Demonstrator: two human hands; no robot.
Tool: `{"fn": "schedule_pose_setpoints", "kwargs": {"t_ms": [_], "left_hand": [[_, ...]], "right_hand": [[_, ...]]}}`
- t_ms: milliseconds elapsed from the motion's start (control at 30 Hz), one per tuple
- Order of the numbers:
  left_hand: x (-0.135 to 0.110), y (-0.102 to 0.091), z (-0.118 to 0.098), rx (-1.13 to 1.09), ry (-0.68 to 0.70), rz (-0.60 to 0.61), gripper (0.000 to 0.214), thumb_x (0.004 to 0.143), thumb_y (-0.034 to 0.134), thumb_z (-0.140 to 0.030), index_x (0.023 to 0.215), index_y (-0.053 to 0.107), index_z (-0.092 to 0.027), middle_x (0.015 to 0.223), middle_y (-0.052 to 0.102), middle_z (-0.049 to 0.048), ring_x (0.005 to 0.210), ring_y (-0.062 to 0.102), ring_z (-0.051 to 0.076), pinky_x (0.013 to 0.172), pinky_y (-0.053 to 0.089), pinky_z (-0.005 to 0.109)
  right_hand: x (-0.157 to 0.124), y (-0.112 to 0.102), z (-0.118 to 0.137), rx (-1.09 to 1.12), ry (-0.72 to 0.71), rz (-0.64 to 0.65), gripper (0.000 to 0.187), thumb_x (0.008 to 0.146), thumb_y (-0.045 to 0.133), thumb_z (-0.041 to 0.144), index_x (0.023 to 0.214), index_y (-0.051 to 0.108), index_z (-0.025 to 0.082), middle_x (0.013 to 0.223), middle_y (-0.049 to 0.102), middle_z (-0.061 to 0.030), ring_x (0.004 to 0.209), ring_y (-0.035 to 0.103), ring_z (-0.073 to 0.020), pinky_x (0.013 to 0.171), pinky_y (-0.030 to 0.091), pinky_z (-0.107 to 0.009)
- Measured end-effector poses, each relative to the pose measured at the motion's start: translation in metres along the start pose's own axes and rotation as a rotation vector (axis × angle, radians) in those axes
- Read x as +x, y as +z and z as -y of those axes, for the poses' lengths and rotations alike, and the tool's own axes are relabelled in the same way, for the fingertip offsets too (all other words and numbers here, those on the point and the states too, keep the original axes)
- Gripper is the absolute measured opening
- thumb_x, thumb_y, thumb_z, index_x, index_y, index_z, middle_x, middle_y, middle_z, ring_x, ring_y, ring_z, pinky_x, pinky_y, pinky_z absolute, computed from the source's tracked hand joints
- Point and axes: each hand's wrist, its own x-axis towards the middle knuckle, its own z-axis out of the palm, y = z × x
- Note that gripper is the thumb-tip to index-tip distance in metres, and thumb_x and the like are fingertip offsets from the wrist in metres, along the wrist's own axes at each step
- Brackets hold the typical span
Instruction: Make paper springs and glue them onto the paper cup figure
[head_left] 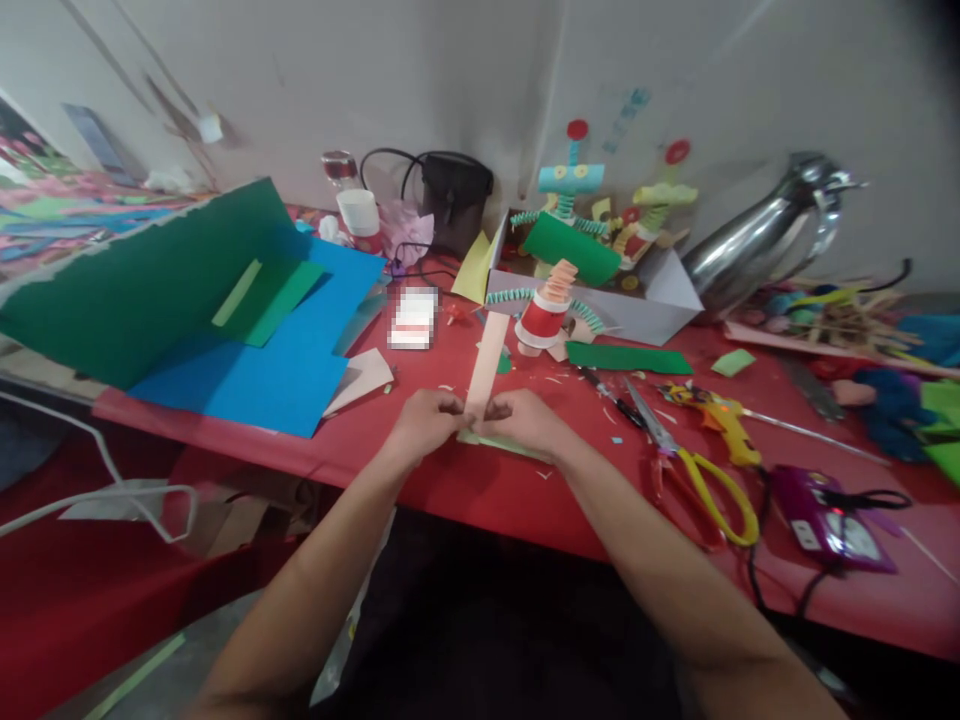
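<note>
Both of my hands meet at the front edge of the red table (450,490). My left hand (424,422) and my right hand (526,418) each pinch the near end of a long peach paper strip (487,362), which runs away from me across the table. A pale green paper strip (501,443) lies under my right hand. Just beyond the strip stands a paper-cup robot figure (544,315) with a red body, curled green arms and a folded peach accordion top.
Blue (285,350) and green (150,290) paper sheets lie at the left. Yellow-handled scissors (701,470), a yellow glue gun (724,420) and a purple device (821,510) lie at the right. A grey box (645,300) with paper robots, a black bag (454,195) and a metal jug (765,235) stand at the back.
</note>
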Motion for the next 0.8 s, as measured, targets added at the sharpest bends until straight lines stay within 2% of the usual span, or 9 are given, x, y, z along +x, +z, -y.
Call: {"fn": "schedule_pose_setpoints", "kwargs": {"t_ms": [133,200,267,367,467,667,800], "left_hand": [[0.004,0.001,0.007,0.182,0.192,-0.108,0.012,0.058,0.077,-0.02,0.05,0.069,-0.023,0.066,0.062,0.0022,0.07,0.056,0.019,0.068,0.038,0.031],[0.003,0.002,0.009,0.215,0.23,-0.131,0.015,0.059,0.078,-0.019,0.048,0.068,-0.023,0.063,0.061,0.0029,0.072,0.057,0.021,0.071,0.039,0.032],[0.002,0.002,0.011,0.206,0.242,-0.106,0.016,0.063,0.077,-0.021,0.049,0.069,-0.023,0.063,0.062,0.0032,0.07,0.057,0.02,0.07,0.039,0.032],[0.0,-0.004,0.015,0.134,0.219,0.006,0.01,0.069,0.073,-0.025,0.059,0.075,-0.025,0.07,0.067,0.0037,0.067,0.059,0.019,0.065,0.04,0.031],[0.001,-0.013,0.019,0.056,0.167,0.076,0.008,0.069,0.071,-0.021,0.067,0.078,-0.025,0.076,0.07,0.0038,0.068,0.062,0.019,0.064,0.043,0.029],[0.001,-0.021,0.011,0.042,0.124,0.158,0.014,0.071,0.07,-0.026,0.081,0.078,-0.021,0.088,0.071,0.0033,0.086,0.065,0.02,0.078,0.047,0.029],[0.003,-0.016,0.012,0.075,0.127,0.167,0.009,0.069,0.072,-0.023,0.076,0.075,-0.018,0.078,0.07,0.002,0.074,0.063,0.017,0.069,0.047,0.028]], "right_hand": [[0.004,-0.001,0.001,-0.411,-0.105,-0.126,0.016,0.064,0.079,0.036,0.062,0.072,0.022,0.067,0.068,-0.002,0.067,0.061,-0.0188,0.058,0.039,-0.028],[0.006,-0.004,0.004,-0.54,-0.128,-0.13,0.015,0.064,0.079,0.038,0.061,0.074,0.024,0.07,0.069,-0.0023,0.068,0.06,-0.0191,0.059,0.037,-0.029],[0.008,-0.008,0.006,-0.561,-0.113,-0.074,0.015,0.066,0.078,0.038,0.06,0.074,0.024,0.067,0.068,-0.0014,0.066,0.06,-0.0185,0.058,0.037,-0.029],[0.01,-0.011,0.006,-0.505,-0.081,-0.014,0.013,0.069,0.076,0.033,0.062,0.073,0.024,0.064,0.069,-0.0001,0.065,0.06,-0.018,0.057,0.037,-0.028],[0.01,-0.011,0.005,-0.481,-0.092,-0.022,0.011,0.069,0.076,0.031,0.062,0.073,0.023,0.068,0.071,-0.0001,0.068,0.062,-0.0182,0.058,0.038,-0.027],[0.007,-0.007,0.008,-0.548,-0.052,-0.057,0.01,0.07,0.075,0.031,0.066,0.075,0.021,0.067,0.071,0.0008,0.067,0.061,-0.0152,0.057,0.036,-0.025],[0.006,-0.006,0.009,-0.597,-0.101,-0.057,0.008,0.072,0.074,0.027,0.066,0.075,0.022,0.07,0.071,0.0005,0.069,0.06,-0.0149,0.058,0.035,-0.025]]}}
